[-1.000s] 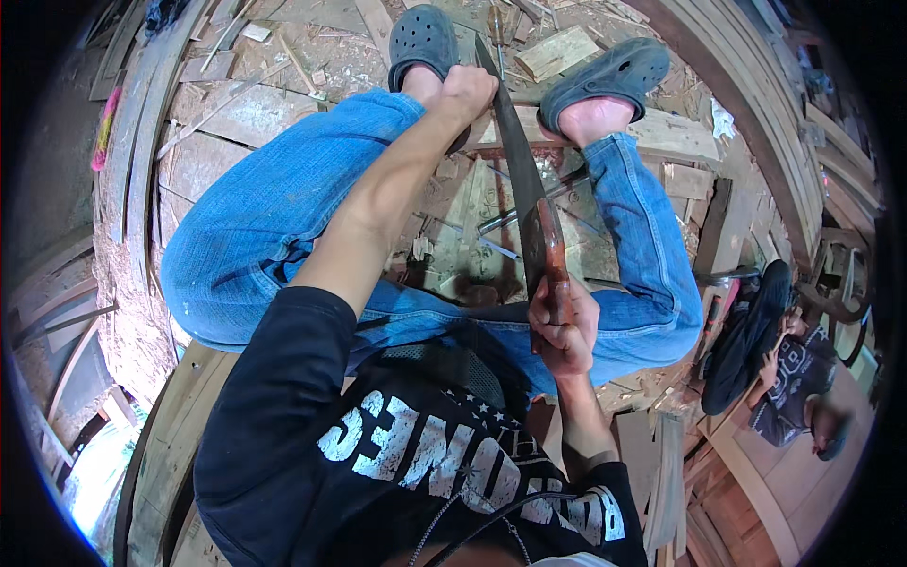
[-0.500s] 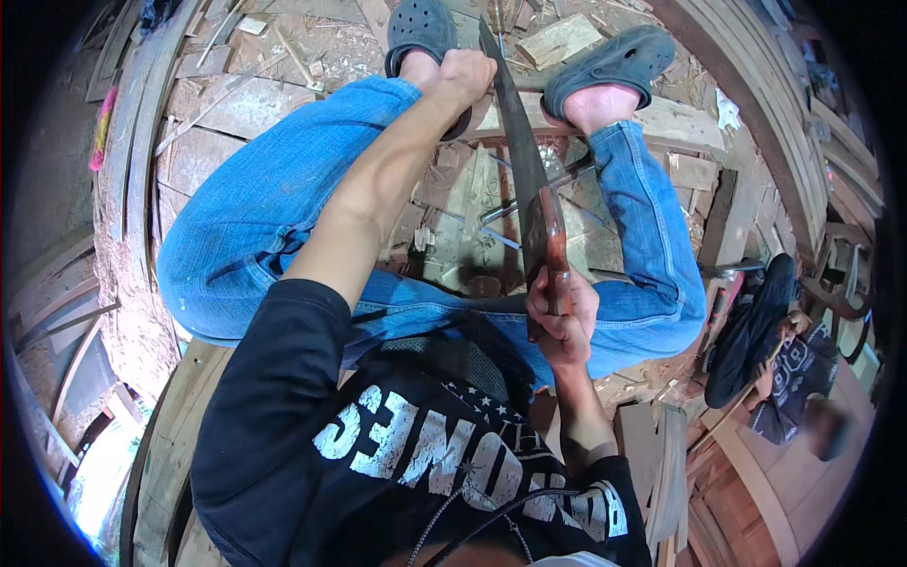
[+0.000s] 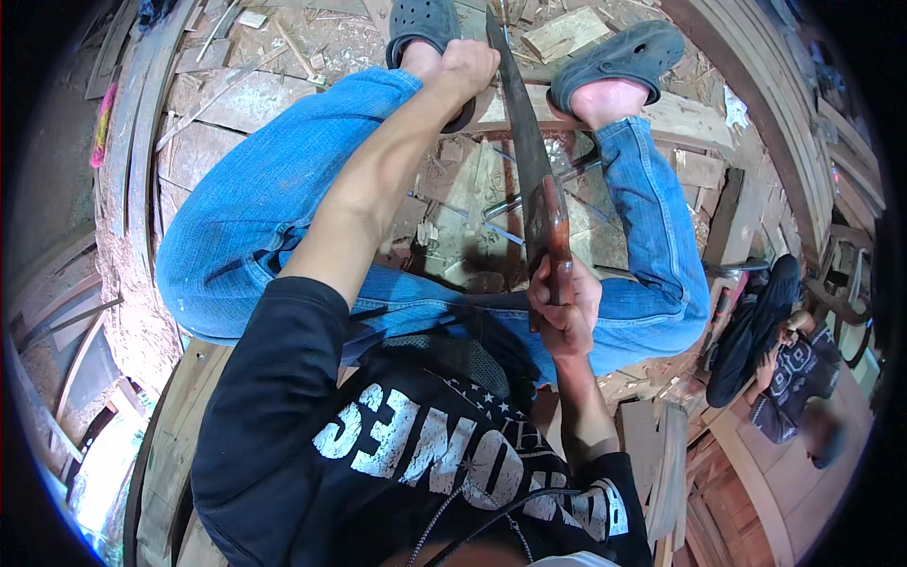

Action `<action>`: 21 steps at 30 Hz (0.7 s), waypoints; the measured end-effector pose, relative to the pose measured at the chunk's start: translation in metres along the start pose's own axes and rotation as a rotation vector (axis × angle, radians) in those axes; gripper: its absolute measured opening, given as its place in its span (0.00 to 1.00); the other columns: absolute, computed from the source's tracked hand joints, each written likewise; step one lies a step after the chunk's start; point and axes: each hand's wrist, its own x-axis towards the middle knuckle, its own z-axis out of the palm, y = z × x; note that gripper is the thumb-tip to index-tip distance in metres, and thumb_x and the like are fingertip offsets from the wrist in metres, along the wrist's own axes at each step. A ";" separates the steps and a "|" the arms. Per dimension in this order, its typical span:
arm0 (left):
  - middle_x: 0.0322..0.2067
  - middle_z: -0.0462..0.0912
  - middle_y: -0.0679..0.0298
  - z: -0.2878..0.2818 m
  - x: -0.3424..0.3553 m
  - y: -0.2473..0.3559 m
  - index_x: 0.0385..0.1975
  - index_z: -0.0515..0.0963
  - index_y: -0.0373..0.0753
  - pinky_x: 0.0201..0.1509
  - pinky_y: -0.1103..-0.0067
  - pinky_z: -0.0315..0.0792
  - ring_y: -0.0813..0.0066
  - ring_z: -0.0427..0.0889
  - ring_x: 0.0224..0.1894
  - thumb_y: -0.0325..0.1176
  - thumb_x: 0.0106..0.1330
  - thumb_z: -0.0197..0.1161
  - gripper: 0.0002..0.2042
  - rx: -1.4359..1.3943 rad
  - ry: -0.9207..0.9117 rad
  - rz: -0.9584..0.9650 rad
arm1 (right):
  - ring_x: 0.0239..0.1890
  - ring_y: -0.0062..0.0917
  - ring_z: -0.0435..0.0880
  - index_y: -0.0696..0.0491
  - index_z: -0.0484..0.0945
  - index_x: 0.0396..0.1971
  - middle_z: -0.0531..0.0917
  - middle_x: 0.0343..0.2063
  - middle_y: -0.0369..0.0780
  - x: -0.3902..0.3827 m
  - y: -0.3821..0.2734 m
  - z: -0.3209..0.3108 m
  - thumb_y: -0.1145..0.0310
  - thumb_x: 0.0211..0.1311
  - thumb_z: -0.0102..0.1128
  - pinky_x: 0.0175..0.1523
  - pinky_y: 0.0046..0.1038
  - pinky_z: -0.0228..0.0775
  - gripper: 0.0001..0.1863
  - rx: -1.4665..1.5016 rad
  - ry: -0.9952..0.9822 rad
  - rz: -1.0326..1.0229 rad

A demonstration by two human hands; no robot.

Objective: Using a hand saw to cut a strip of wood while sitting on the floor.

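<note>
Both hands [image 3: 564,307] on long machete [image 3: 522,142]

Floor [image 3: 236,104] is bare and dusty, littered with wood chips, splinters and offcuts. Long curved planks [image 3: 132,123] lie along the left side; more stacked planks [image 3: 784,123] run along the right, bent by the lens. Short board scraps [image 3: 567,28] lie at the top. Flat boards [image 3: 661,454] are piled lower right. A pink strip [image 3: 102,123] sits on the far-left edge. Another person [image 3: 794,369] in dark patterned clothes sits off to the right on a reddish wooden surface [image 3: 850,444]. Daylight throughout, brightest patch at lower left [image 3: 104,463]. No walls or windows discernible.
</note>
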 end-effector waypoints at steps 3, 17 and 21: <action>0.31 0.84 0.63 0.001 0.000 -0.002 0.29 0.81 0.46 0.37 0.74 0.76 0.68 0.84 0.35 0.33 0.59 0.51 0.09 0.001 -0.003 -0.014 | 0.15 0.11 0.58 0.57 0.67 0.30 0.64 0.16 0.30 0.000 0.000 0.004 0.74 0.33 0.46 0.18 0.14 0.46 0.16 -0.021 -0.013 0.003; 0.32 0.84 0.59 -0.007 0.001 -0.004 0.29 0.82 0.44 0.36 0.71 0.78 0.64 0.84 0.36 0.32 0.56 0.57 0.07 -0.041 -0.044 -0.009 | 0.13 0.13 0.59 0.59 0.67 0.28 0.66 0.13 0.32 0.004 -0.016 0.021 0.72 0.31 0.48 0.16 0.16 0.47 0.17 -0.084 -0.014 0.027; 0.31 0.84 0.59 0.003 0.002 -0.009 0.29 0.82 0.44 0.36 0.72 0.78 0.64 0.84 0.36 0.31 0.55 0.57 0.07 -0.041 0.042 0.027 | 0.13 0.13 0.59 0.60 0.68 0.28 0.66 0.14 0.33 0.003 -0.008 0.023 0.71 0.31 0.47 0.17 0.17 0.48 0.17 -0.072 0.006 -0.010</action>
